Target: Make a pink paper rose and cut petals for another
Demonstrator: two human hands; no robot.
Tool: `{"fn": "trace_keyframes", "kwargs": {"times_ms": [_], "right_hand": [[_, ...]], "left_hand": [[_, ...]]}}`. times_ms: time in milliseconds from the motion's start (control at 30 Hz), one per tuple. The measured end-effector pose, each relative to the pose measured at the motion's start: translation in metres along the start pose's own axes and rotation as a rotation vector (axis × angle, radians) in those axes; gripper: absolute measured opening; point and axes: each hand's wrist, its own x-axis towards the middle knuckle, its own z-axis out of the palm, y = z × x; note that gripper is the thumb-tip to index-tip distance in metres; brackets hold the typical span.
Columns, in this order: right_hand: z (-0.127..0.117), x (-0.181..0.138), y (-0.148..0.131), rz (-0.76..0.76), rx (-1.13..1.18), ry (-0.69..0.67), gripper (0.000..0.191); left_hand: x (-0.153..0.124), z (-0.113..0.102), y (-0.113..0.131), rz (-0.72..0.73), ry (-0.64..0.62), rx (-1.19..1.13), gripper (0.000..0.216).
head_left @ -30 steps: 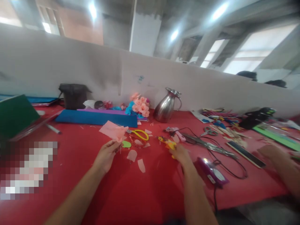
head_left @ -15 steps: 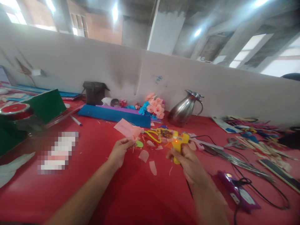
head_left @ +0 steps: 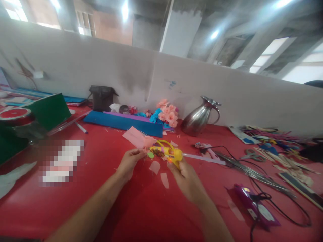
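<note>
My left hand point(head_left: 128, 163) is closed in a pinch on a small pink paper flower point(head_left: 149, 141) with a thin stem below it. My right hand point(head_left: 188, 179) grips a yellow hot glue gun point(head_left: 178, 154), whose nozzle points left at the flower. Whether the tip touches the paper cannot be made out. A long clear glue stick point(head_left: 204, 158) juts from the gun's rear, and a small orange light glows on its handle. By the nozzle shows a small green piece point(head_left: 150, 155). Under the gun lie loose pink petals point(head_left: 154, 167) on the red table point(head_left: 141, 215).
Behind my hands lie a blue sheet point(head_left: 123, 123) and a bunch of paper flowers point(head_left: 168, 116). A steel jug point(head_left: 198, 117) stands against the wall. To the right are scissors point(head_left: 252, 155), a purple power strip point(head_left: 254, 206) with black cable, and wooden sticks point(head_left: 280, 158).
My right hand has moved left and turned the glue gun, bringing its nozzle up to the flower. The glue stick now shows behind it. My left hand has barely moved.
</note>
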Motion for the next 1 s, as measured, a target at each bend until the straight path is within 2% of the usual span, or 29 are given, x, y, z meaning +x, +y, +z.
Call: {"fn": "trace_keyframes", "kwargs": {"times_ms": [233,1000], "right_hand": [[0.0052,0.0016,-0.003,0.045,-0.076,0.003,0.039],[0.0017,-0.0009,-0.0081,-0.021,-0.208,0.047,0.035]], "left_hand": [[0.0003,-0.0005,-0.0001,-0.007,-0.017,0.012,0.02],[-0.001,0.0011,0.0034,-0.046,-0.016,-0.06,0.02]]}}
